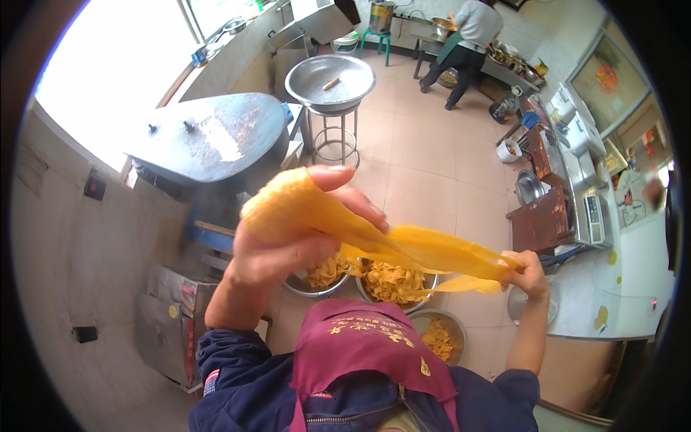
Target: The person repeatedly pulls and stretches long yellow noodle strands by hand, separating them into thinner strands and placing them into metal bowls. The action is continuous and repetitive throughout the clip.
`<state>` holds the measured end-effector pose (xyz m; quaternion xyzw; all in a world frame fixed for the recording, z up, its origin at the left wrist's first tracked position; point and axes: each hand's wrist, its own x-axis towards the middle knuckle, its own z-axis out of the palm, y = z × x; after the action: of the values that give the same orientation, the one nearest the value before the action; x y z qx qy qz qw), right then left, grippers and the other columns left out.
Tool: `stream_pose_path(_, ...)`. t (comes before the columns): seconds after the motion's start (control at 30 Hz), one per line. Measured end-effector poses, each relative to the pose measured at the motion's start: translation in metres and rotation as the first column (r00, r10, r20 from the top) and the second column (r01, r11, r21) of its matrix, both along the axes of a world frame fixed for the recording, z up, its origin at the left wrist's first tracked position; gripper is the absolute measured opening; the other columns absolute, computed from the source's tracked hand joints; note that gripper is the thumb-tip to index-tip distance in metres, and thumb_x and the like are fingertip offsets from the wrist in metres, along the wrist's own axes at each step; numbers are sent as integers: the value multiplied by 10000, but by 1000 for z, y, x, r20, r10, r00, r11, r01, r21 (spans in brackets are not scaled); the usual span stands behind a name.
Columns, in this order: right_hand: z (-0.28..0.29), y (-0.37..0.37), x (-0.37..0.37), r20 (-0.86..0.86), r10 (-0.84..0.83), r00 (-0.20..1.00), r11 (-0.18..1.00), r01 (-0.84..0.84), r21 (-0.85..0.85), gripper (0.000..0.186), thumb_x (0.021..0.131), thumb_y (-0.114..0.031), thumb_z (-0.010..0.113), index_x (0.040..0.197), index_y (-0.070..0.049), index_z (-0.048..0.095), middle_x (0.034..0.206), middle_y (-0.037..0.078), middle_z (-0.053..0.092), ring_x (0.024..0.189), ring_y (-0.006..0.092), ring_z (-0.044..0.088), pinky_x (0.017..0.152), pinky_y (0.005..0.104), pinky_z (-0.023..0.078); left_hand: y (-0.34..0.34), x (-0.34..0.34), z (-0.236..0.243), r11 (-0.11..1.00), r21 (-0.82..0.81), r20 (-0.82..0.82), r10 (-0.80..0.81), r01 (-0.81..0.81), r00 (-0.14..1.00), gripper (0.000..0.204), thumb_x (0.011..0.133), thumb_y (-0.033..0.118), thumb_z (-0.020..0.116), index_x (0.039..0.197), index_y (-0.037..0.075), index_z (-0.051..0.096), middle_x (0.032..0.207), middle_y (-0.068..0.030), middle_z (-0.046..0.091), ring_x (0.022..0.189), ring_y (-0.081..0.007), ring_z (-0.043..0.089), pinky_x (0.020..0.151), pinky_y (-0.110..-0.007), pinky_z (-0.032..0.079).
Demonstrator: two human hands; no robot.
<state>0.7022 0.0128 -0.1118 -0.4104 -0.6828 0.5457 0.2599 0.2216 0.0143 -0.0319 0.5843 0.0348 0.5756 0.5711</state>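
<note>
Left hand [288,237] raised, gripping 1 end of a thin translucent yellow dough sheet [389,241], right hand [527,272] pinching the other end, sheet stretched above 3 round metal bowls of yellow strips [392,282], floor-level.

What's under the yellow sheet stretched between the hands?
Under the yellow sheet, metal bowls of cut yellow strips stand on the floor. The sheet and left hand cover parts of two bowls.

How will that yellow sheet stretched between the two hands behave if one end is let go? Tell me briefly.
Probably floppy: the yellow sheet sags and folds between the left hand and right hand. Likely light, since fingertips alone hold it. Possibly tearable, as it looks thin and translucent where stretched.
</note>
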Motion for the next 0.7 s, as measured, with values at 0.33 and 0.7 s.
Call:
stream_pose_path(0.33, -88, 16, -65, -176, -259, 950, 964, 244, -103, 256, 979, -194, 714, 1125, 16, 727, 854, 49, 730, 779, 79, 664, 700, 254, 550, 38, 99, -15, 972, -225, -221, 19, -70, 975, 898, 887, -147, 577, 1644, 103, 163, 1270, -168, 634, 1262, -275, 616, 997, -424, 582)
stream_pose_path(0.7, -70, 24, -109, -44, -425, 904, 683, 352, 640, 264, 909, -187, 738, 1129, -47, 695, 869, 105, 643, 766, 242, 676, 715, 359, 559, 33, 150, -43, 995, 88, -416, 74, -40, 907, 786, 930, -173, 504, 1625, 48, 212, 1292, -120, 562, 1164, -208, 642, 1025, -344, 512)
